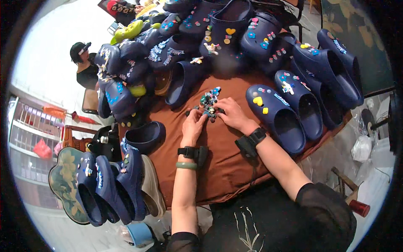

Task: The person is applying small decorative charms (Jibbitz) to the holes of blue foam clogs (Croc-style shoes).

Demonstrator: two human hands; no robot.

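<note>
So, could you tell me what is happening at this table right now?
A person sits at a brown-covered table, both hands in a small pile of colourful shoe charms. The left hand and right hand finger the pile. Navy clogs, many already decorated, are heaped around it.

A small footwear stall or workshop.
Dozens of navy clogs (275, 115) crowd a brown-clothed table (222, 164), beside a pile of decorative charms (208, 103).
</note>
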